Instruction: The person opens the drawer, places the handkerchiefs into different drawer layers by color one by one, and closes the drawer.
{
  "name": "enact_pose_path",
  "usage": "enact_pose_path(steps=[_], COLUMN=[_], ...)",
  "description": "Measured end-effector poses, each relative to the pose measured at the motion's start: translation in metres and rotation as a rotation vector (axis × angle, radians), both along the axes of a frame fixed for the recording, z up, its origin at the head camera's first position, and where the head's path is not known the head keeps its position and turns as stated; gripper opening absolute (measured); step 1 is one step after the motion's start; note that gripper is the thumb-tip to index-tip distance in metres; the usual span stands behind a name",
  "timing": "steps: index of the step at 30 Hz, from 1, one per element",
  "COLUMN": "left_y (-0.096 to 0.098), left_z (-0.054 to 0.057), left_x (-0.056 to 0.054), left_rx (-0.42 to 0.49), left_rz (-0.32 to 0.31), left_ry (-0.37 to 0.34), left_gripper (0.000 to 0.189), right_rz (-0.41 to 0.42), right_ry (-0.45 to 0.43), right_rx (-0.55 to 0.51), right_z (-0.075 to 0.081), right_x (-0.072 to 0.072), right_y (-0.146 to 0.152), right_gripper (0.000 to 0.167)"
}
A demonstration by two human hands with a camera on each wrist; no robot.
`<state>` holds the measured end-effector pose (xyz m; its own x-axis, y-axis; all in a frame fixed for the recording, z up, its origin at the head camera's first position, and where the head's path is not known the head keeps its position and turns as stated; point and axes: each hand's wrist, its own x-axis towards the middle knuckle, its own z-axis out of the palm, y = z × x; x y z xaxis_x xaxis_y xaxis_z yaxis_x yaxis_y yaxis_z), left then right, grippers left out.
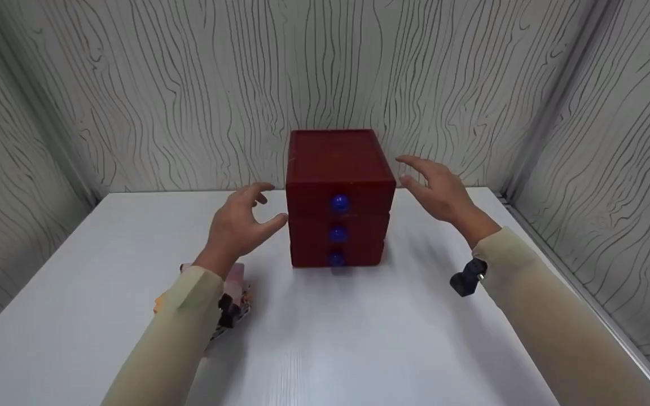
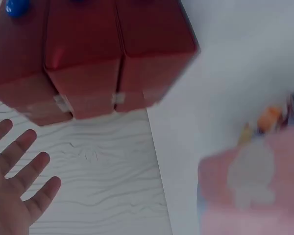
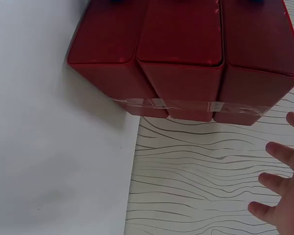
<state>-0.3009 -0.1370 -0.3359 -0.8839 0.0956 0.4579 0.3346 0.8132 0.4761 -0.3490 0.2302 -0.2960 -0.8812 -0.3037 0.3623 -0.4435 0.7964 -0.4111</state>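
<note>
one white table [image 1: 359,332] across the lower frame; at centre on it, one red three-drawer cabinet [image 1: 339,169]. two hands flank it, left hand [image 1: 237,223] and right hand [image 1: 439,190], fingers loose and unclenched. three blue knobs [image 1: 338,234] run down its front.

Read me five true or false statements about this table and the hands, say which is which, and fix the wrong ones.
1. The red drawer unit has blue knobs on its front. True.
2. The right hand is gripping the top knob. False: it holds nothing and is beside the unit.
3. A pink item, partly hidden by the left forearm, is on the white table. True.
4. The unit stands to the right of both hands. False: it stands between them.
5. Tape runs across the unit's side. True.
</note>
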Motion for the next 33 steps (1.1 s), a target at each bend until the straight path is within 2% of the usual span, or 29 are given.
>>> enact_pose_path(steps=[3, 8, 15, 21, 27, 33], left_y=[0.012, 0.034, 0.062, 0.085, 0.106, 0.117], left_z=[-0.003, -0.006, -0.013, -0.018, -0.017, -0.019], left_x=[0.004, 0.01, 0.011, 0.008, 0.005, 0.004], left_rx=[0.049, 0.157, 0.346, 0.502, 0.576, 0.601], left_rz=[-0.023, -0.09, -0.235, -0.307, -0.304, -0.266], left_ry=[0.012, -0.012, -0.089, -0.12, -0.167, -0.16], left_gripper=[0.044, 0.034, 0.034, 0.037, 0.039, 0.035], right_rz=[0.02, 0.057, 0.075, 0.069, 0.065, 0.071], right_ry=[-0.038, -0.096, -0.144, -0.148, -0.167, -0.173], right_rx=[-0.046, -0.126, -0.204, -0.225, -0.262, -0.3], right_z=[0.001, 0.003, 0.001, 0.001, -0.001, -0.006], right_x=[-0.003, -0.008, -0.01, -0.009, -0.009, -0.008], right_y=[-0.003, -0.01, -0.017, -0.02, -0.02, -0.02], right_gripper=[0.052, 0.051, 0.048, 0.048, 0.047, 0.046])
